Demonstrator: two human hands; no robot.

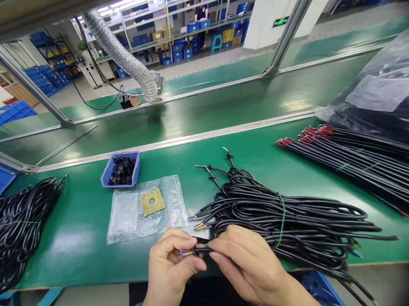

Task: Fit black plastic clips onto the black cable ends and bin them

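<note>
Near the table's front edge, my left hand point(173, 262) pinches a small black piece around a black cable end, where blue and yellow wires show between the fingers. Close on its right, my right hand point(249, 266) grips the black cable point(203, 249) between thumb and fingers. Behind and right of my hands lies a coiled black cable bundle point(256, 207) tied with green string. A yellow square plate point(152, 202) with a central hole rests on a clear plastic bag point(124, 215). Small black parts fill a blue bin point(138, 169) behind the bag.
Another cable bundle point(13, 224) lies at the left. Straight black cables with red ends point(349, 162) lie at the right, before a large plastic bag point(385, 90). A silver duct point(127, 60) hangs beyond the table. A person stands at far shelves.
</note>
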